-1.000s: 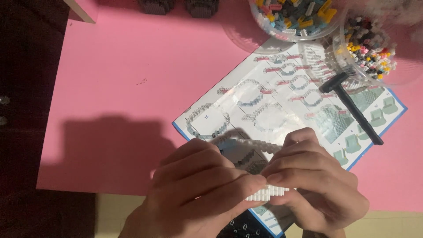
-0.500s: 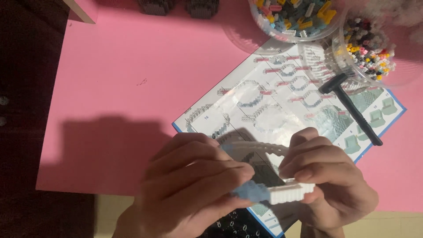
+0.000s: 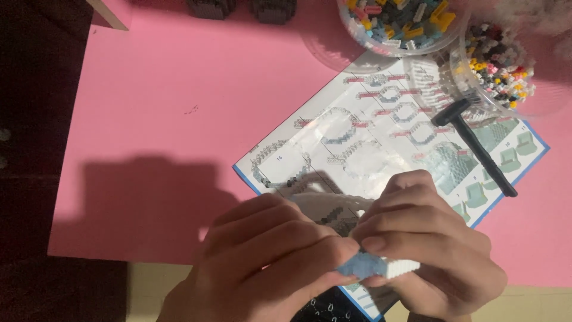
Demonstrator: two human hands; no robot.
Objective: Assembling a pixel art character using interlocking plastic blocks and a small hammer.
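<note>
both hands meet low in the head view, over the near corner of an instruction sheet point(image 3: 381, 137) that lies slantwise on a pink mat point(image 3: 179, 119). the left hand point(image 3: 268, 262) comes in from the lower left with its fingers curled over, and the right hand point(image 3: 426, 250) comes in from the lower right, fingers bent toward the left one. between them they pinch a small block model point(image 3: 378, 266) — a pale blue part at the left fingertips and a white studded strip that pokes out toward the right palm. both hands are closed on it, thumb and forefinger of each pressed against the piece. a lighter, curved stretch of white blocks point(image 3: 325, 206) shows just behind the knuckles, mostly hidden by the fingers; whether it joins the held piece cannot be told.

the sheet shows rows of grey and pink building steps inside a blue border. a black hammer-shaped tool point(image 3: 476, 146) lies across its far right part, head toward the bowls. two clear bowls stand at the top edge — one point(image 3: 399, 27) filled with mixed blue, yellow and grey small blocks, the other point(image 3: 500, 65) just to its right with darker, many-coloured ones. the two bowls touch or nearly touch. two dark blocky shapes point(image 3: 238, 9) sit at the far edge of the mat.
</note>
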